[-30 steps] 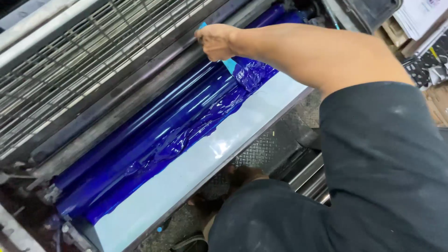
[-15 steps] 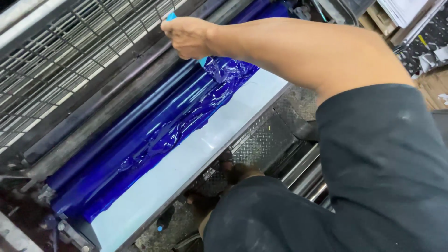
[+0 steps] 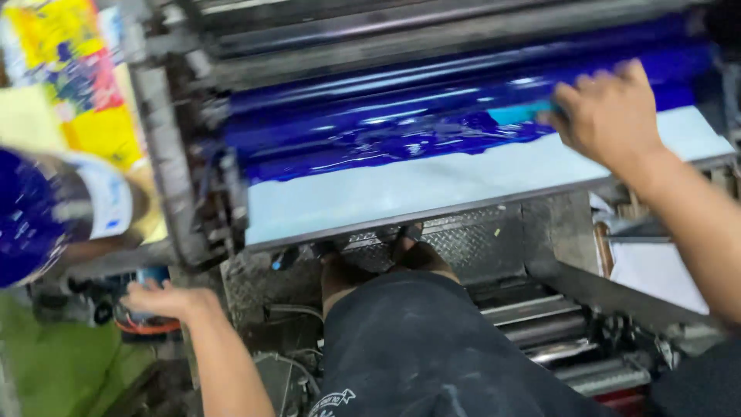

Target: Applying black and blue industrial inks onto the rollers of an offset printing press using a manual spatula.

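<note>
The right hand (image 3: 610, 116) is gripping a light-blue scraper (image 3: 519, 114), fingers closed, against the blue ink (image 3: 386, 127) on the ink tray (image 3: 432, 189). Below the tray's left end, the left hand (image 3: 166, 300) is resting open-fingered on a can (image 3: 143, 309).

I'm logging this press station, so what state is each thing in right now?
Ink tray: coated with wet blue ink along the roller side, bare and pale toward the front.
Roller: covered in glossy blue ink.
Teal spatula: gripped by the right hand, blade in the ink.
Left hand: open, resting on a red and blue object.
</note>
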